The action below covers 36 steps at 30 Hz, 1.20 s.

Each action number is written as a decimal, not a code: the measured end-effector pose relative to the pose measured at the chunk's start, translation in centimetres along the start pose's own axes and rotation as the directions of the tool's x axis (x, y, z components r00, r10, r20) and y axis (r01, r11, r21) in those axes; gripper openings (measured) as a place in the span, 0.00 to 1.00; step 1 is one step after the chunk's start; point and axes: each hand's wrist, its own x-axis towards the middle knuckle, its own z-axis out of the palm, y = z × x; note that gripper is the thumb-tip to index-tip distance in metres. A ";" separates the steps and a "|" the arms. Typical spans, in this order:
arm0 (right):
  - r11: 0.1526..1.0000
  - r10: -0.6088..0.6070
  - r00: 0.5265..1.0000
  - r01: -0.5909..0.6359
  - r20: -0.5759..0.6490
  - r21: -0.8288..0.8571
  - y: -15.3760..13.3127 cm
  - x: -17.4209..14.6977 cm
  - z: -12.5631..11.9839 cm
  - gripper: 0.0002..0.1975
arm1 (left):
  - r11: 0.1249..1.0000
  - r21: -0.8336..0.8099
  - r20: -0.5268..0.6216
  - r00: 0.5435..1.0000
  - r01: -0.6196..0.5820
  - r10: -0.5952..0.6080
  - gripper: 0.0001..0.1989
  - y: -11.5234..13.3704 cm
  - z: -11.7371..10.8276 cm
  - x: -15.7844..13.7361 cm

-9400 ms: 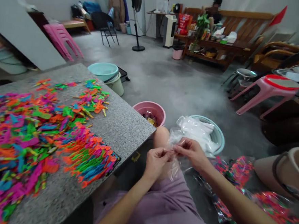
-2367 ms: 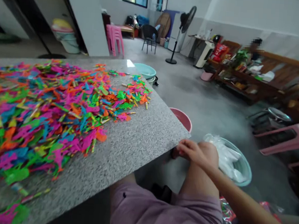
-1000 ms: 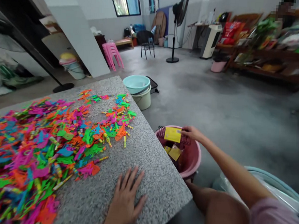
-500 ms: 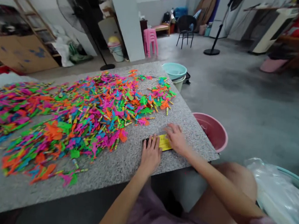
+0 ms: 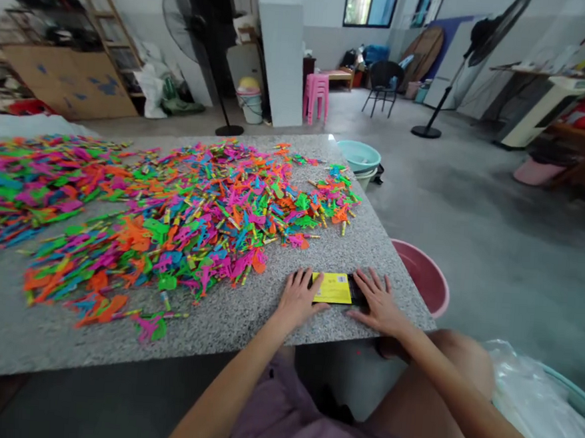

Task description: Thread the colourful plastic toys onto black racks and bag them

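Card with a yellow middle [image 5: 336,289] lies flat on the grey table [image 5: 245,317], just below and right of the middle of the frame. The left hand [image 5: 297,301] and right hand [image 5: 378,306] rest flat on its dark ends, spread wide, not pinching it. It looks light, a bit stiff and maybe slippery, so the ends seem good spots to hold. Bright plastic bits [image 5: 213,207] lie in heaps across the left of the frame

The ends of a black strip [image 5: 358,294] are covered by the left hand [image 5: 297,299] and right hand [image 5: 378,308]; the print on its yellow label [image 5: 334,288] is too small to be read. The pink basin [image 5: 426,275] is partly hidden by the tabletop [image 5: 245,319]. The plastic pieces [image 5: 212,220] are cut off at left.
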 end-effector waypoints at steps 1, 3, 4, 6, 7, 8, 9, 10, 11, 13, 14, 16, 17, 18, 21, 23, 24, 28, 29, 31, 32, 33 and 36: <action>0.997 -0.049 0.999 0.048 0.015 0.059 0.0 -0.1 -0.7 0.33 | 1.000 -0.019 0.017 1.000 -0.015 0.016 0.30 -0.4 -0.7 -0.2; 0.975 -0.088 0.994 0.073 0.064 0.211 -0.3 0.5 -2.1 0.23 | 0.998 -0.054 0.052 0.999 -0.009 0.012 0.23 -1.4 -2.0 -0.6; 0.958 -0.077 0.992 0.045 0.100 0.285 -0.6 1.3 -2.7 0.19 | 0.998 -0.066 0.068 0.998 0.010 -0.005 0.23 -1.9 -2.6 -0.9; 0.927 -0.012 0.986 -0.052 0.168 0.372 -1.1 3.3 -3.5 0.17 | 0.995 -0.068 0.080 0.995 0.071 -0.065 0.25 -2.7 -3.4 -1.4; 0.924 0.021 0.983 -0.089 0.181 0.373 -1.4 4.4 -3.5 0.17 | 0.992 -0.058 0.069 0.992 0.108 -0.104 0.25 -3.0 -3.6 -1.7; 0.934 0.046 0.985 -0.101 0.165 0.344 -1.6 5.4 -3.2 0.19 | 0.989 -0.043 0.046 0.989 0.144 -0.142 0.24 -3.1 -3.5 -2.1; 0.954 0.059 0.991 -0.092 0.120 0.284 -1.9 6.2 -2.6 0.21 | 0.984 -0.027 0.015 0.984 0.177 -0.176 0.23 -3.1 -3.3 -2.4; 0.977 0.052 0.997 -0.063 0.060 0.203 -2.1 6.7 -1.8 0.24 | 0.980 -0.013 -0.019 0.980 0.200 -0.200 0.22 -2.9 -2.8 -2.9; 0.993 0.016 1.000 -0.017 0.004 0.114 -2.5 6.9 -0.9 0.26 | 0.978 -0.003 -0.052 0.977 0.208 -0.208 0.22 -2.5 -2.2 -3.4; 0.994 -0.106 0.994 0.105 -0.027 -0.013 -3.2 7.1 0.9 0.29 | 0.984 0.004 -0.097 0.979 0.179 -0.178 0.29 -1.3 -0.7 -4.5; 0.987 -0.156 0.988 0.155 -0.003 -0.034 -3.7 7.2 1.6 0.27 | 0.989 0.003 -0.110 0.983 0.148 -0.147 0.31 -0.8 0.1 -4.9; 0.984 -0.174 0.984 0.175 0.026 -0.027 -4.9 8.5 2.5 0.20 | 0.993 0.005 -0.144 0.983 0.115 -0.113 0.31 0.1 1.4 -5.6; 0.988 -0.150 0.989 0.151 0.016 -0.030 -5.5 9.7 2.6 0.18 | 0.995 0.007 -0.160 0.982 0.104 -0.102 0.31 0.3 1.8 -5.8; 0.992 -0.118 0.993 0.118 -0.004 -0.044 -6.3 11.4 2.7 0.17 | 0.995 0.009 -0.177 0.980 0.096 -0.093 0.30 0.4 2.0 -5.9; 0.992 -0.036 0.999 0.031 -0.038 -0.121 -8.1 17.4 2.4 0.17 | 0.996 0.021 -0.231 0.970 0.087 -0.080 0.32 0.1 2.0 -6.2; 0.987 0.041 0.999 -0.044 -0.022 -0.154 -8.6 20.4 2.1 0.16 | 0.997 0.032 -0.263 0.963 0.077 -0.066 0.31 -0.1 1.9 -7.0; 0.984 0.076 0.997 -0.077 -0.012 -0.158 -8.5 21.2 2.0 0.15 | 0.998 0.036 -0.271 0.962 0.058 -0.046 0.30 0.0 1.9 -7.6; 0.980 0.133 0.991 -0.128 0.026 -0.151 -6.8 19.4 1.3 0.10 | 0.999 0.033 -0.256 0.966 -0.036 0.043 0.27 1.0 3.0 -9.9; 0.978 0.152 0.988 -0.146 0.026 -0.148 -6.5 18.1 1.1 0.08 | 0.999 0.027 -0.250 0.967 -0.031 0.037 0.28 1.4 3.5 -10.2; 0.974 0.215 0.976 -0.213 0.018 -0.073 -6.3 14.9 1.1 0.05 | 1.000 0.010 -0.243 0.970 0.012 -0.009 0.33 2.3 4.3 -10.2; 0.969 0.247 0.969 -0.247 0.031 0.018 -6.6 13.2 1.3 0.03 | 0.999 0.002 -0.241 0.970 0.040 -0.038 0.36 2.7 4.6 -10.1; 0.950 0.271 0.961 -0.277 0.062 0.146 -7.2 11.6 1.6 0.03 | 0.998 -0.006 -0.238 0.969 0.068 -0.067 0.38 3.2 4.9 -9.8; 0.777 0.240 0.951 -0.307 0.193 0.549 -9.9 7.5 2.7 0.09 | 0.994 -0.017 -0.226 0.968 0.105 -0.106 0.41 4.5 5.8 -9.1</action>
